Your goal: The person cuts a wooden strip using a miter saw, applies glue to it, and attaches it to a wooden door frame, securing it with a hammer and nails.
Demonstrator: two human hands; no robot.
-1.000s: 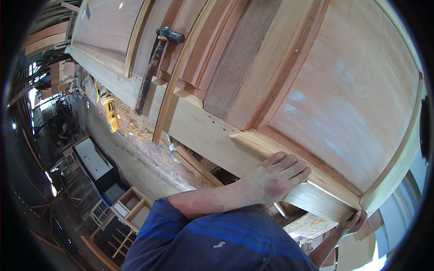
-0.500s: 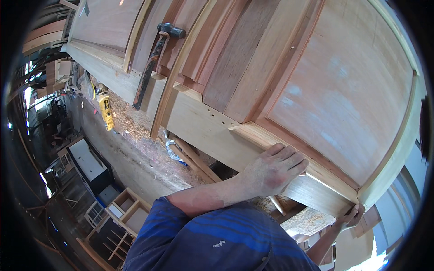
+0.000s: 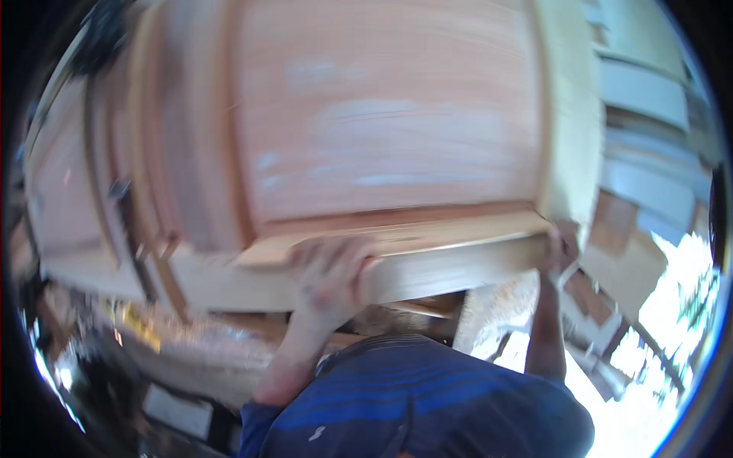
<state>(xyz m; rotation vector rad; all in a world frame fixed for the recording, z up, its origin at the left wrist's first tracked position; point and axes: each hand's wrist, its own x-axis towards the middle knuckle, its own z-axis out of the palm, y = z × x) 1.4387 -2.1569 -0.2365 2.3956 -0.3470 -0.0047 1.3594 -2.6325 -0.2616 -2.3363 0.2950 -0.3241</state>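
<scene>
A large pale wooden panel in a wooden frame fills the upper middle, smeared by motion. Along its near edge lies a light wooden strip, over the frame's front rail. My left hand is closed over the strip's left part, fingers laid across the top and thumb toward the rail. At the right end, by the frame corner, my right hand curls round the end of the strip. Its fingertips are blurred.
A blurred dark hammer lies across the frame at left, beside a thin curved wood strip. A yellow power tool sits on the shavings-strewn floor. Boards and sheets lie at right, near bright daylight.
My view has swung to the right, bringing the panel to the middle and my right arm more fully into sight. Both hands stay at the strip, the right around its end.
</scene>
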